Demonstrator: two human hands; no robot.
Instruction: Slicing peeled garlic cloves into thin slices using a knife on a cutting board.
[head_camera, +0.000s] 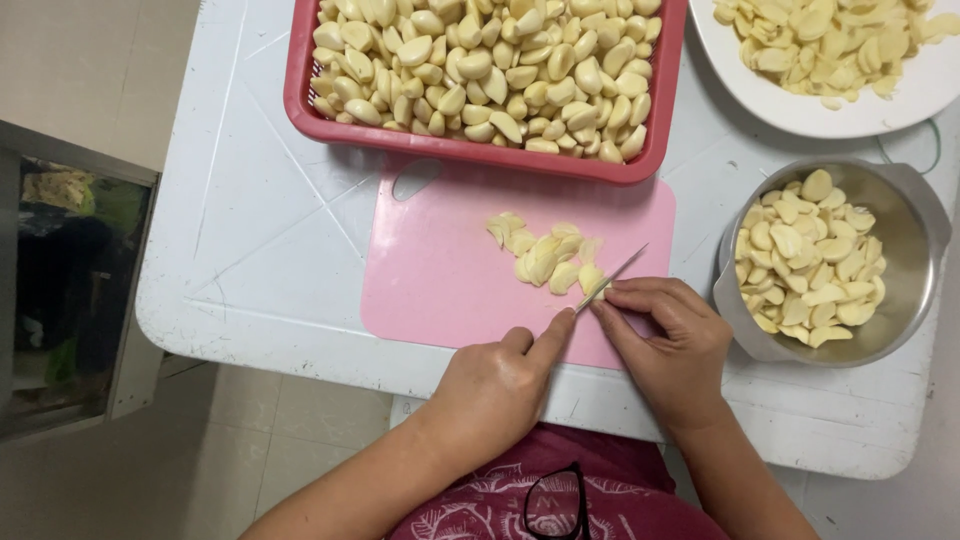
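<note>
so both hands are down at the near edge of the pink cutting board (440, 280), which sits in the middle of a scratched white table (250, 230). the right hand (670, 345) is closed around a small knife (612, 279), thin blade pointing up and away toward the far right, handle hidden inside the fist. the left hand (495, 385) is mostly curled, with the index finger stretched out so its tip sits right at the base of the blade. there's a garlic clove (590, 278) just where the fingertip and blade meet; i can't tell if the finger is actually pressing it or only beside it.

just past that, on the board, there's a little pile of cut garlic pieces (535, 250), pale yellow, loosely heaped toward the board's right half.

along the far edge of the table there's a red plastic basket (300, 95) packed with whole peeled cloves, and it overlaps the far edge of the board. in the far right corner is a white plate (760, 100) with flatter sliced-looking garlic on it, partly cut off by the frame. at the right edge of the table, just beside the board, sits a metal bowl (900, 210) about half full of more peeled garlic, close to the right hand's wrist.

at the near edge you can see a dark red patterned shirt (480, 505) with a pair of black glasses (555, 500) hanging on it. tiled floor (290, 440) off to the left of the table.
</note>
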